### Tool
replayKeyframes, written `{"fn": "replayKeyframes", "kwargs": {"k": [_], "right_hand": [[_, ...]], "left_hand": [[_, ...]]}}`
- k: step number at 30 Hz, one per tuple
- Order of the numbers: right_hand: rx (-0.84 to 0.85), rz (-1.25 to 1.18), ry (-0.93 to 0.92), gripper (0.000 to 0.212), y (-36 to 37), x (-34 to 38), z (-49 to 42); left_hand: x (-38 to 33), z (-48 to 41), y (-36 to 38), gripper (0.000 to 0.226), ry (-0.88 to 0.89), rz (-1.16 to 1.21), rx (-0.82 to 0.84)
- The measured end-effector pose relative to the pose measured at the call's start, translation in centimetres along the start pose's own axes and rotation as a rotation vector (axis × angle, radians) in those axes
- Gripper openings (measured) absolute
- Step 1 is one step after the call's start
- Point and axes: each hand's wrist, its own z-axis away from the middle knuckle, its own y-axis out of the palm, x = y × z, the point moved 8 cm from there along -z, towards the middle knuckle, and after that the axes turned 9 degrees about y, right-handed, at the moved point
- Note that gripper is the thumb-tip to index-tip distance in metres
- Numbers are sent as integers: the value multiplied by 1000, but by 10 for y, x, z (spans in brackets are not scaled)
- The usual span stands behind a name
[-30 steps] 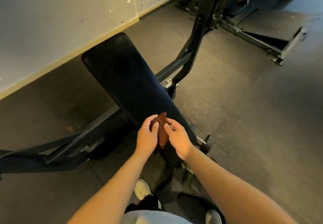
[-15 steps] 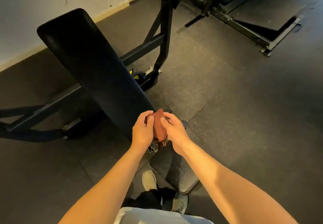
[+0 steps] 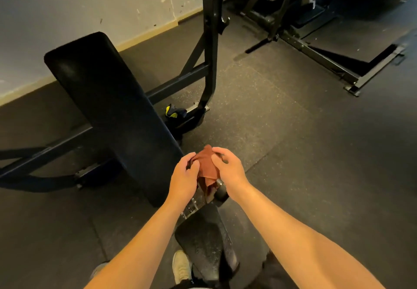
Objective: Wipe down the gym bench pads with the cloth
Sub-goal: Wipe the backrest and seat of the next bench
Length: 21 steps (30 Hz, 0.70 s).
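A bunched cloth (image 3: 206,164) is clamped in fingers (image 3: 188,158) of left hand (image 3: 182,181) and right hand (image 3: 229,171), while back pad (image 3: 112,108) (10 o'clock) and seat pad (image 3: 203,241) (6 o'clock) seem unwiped.

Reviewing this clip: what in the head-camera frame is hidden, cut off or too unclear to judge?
All head view.
1. The cloth: bunched between the left hand and right hand, which cover its sides; contact with the back pad cannot be told.
2. The seat pad: one corner hidden behind the left arm.
3. The yellow-and-dark item by the upright: too small to identify.
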Motion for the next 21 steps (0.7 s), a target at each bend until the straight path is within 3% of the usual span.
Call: {"fn": "replayKeyframes", "kwargs": {"k": [10,17,21], "right_hand": [[277,-51,45,26,-114,53,-85],[319,149,-85,26,-134,116,-106],[477,179,-85,26,-100,137,-109]], "left_hand": [[-94,-47,139,42,-53,132,-230],[-151,-71,149,42,-44,155,-328],[-157,-85,122,41,-54,173,-406]]}}
